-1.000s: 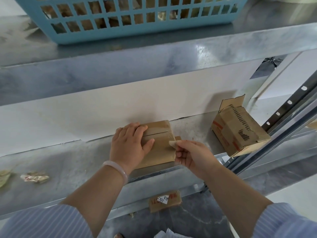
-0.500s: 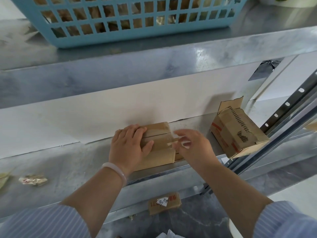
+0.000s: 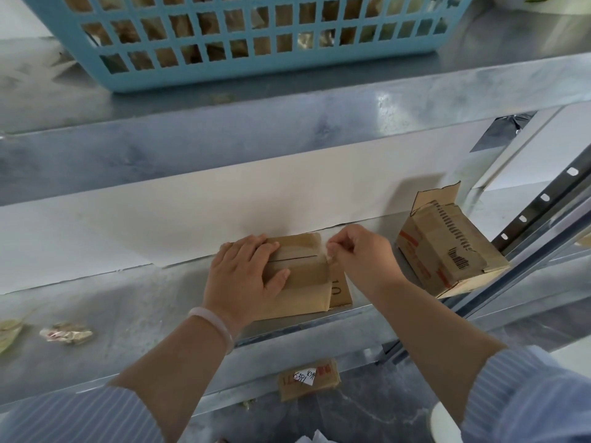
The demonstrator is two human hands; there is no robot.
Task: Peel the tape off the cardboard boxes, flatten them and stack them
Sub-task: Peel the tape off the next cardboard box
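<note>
Left hand [image 3: 246, 276] flat with straight fingers, pressing flattened brown cardboard box [image 3: 307, 282] on grey metal shelf [image 3: 128, 314], right hand [image 3: 361, 254] pinching pale tape strip [image 3: 330, 255] at box edge

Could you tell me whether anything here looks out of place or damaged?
Yes. A flattened cardboard piece lies on the floor below the shelf, a crumpled scrap sits on the shelf's left, and the right-hand box sits askew with a ragged open flap.

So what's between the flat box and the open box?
The right hand, pinching tape at the flat box, then bare shelf; head view.
</note>
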